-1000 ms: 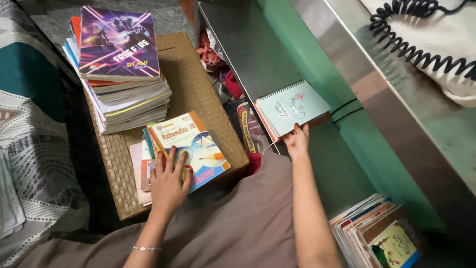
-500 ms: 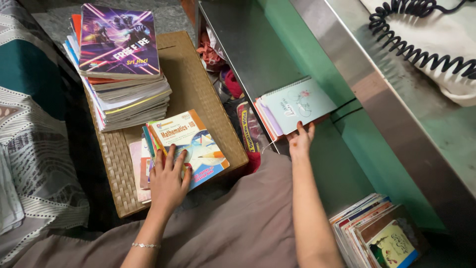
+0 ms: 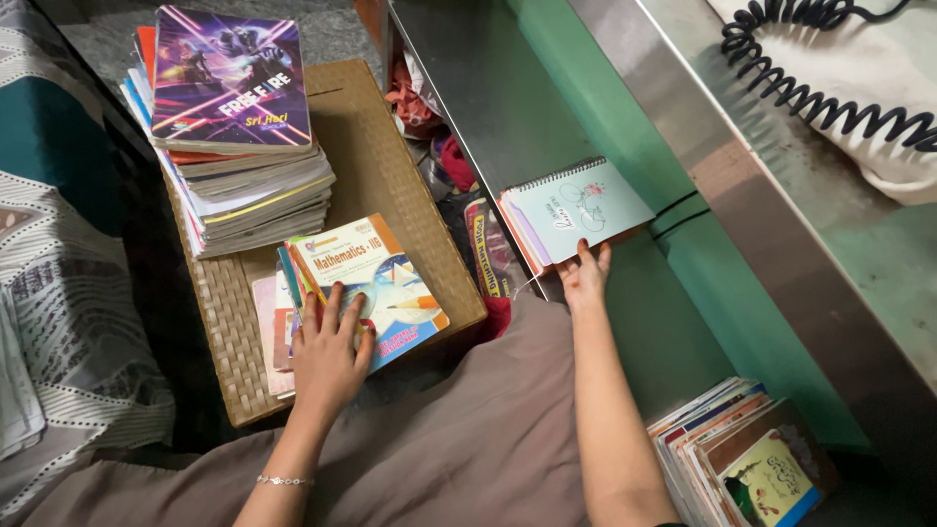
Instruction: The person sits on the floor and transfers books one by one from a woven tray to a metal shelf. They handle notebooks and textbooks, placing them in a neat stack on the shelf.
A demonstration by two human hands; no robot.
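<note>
Moved: pale-blue spiral-bound notebook [image 3: 580, 209] tilted back flatter vs half a sec ago; your right hand [image 3: 584, 278] stays at its lower edge.
R fingers: pinching notebook edge, at green shelf [image 3: 625, 117].
L hand [image 3: 330, 349]: fingers spread flat on orange-and-blue maths textbook [image 3: 376, 283].
Textbook: on woven tan tray [image 3: 376, 166], beside tall notebook stack [image 3: 239, 146].
</note>
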